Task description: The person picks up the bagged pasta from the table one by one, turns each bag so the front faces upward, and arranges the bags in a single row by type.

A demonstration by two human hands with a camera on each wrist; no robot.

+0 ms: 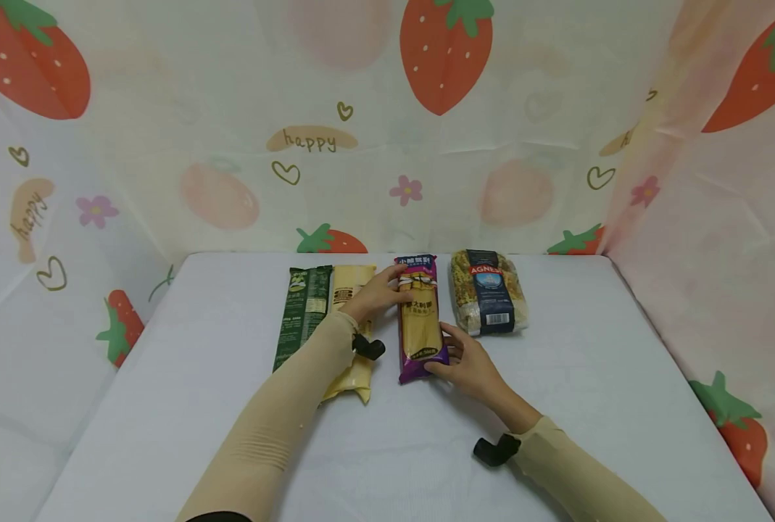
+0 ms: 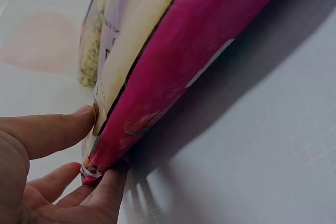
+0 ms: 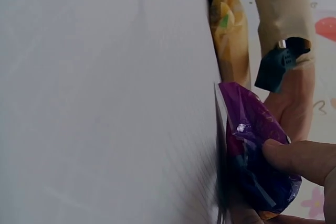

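A purple-and-yellow packet of spaghetti (image 1: 421,326) lies lengthwise between both hands at the middle of the table. My left hand (image 1: 374,293) pinches its far end; in the left wrist view the thumb is on the printed face and the fingers (image 2: 107,195) reach beneath the pink edge. At the near right corner, my right hand (image 1: 475,368) grips the packet, thumb on top in the right wrist view, its other fingers partly hidden below. A shadow under the pink side (image 2: 173,77) shows that side tilted up off the cloth.
Left of the spaghetti lie a green packet (image 1: 302,312) and a pale yellow packet (image 1: 354,380), side by side and partly covered by the left arm. A plump clear bag of pasta with a dark label (image 1: 488,290) stands to the right. Strawberry-print cloth (image 1: 361,87) walls the white table (image 1: 557,377).
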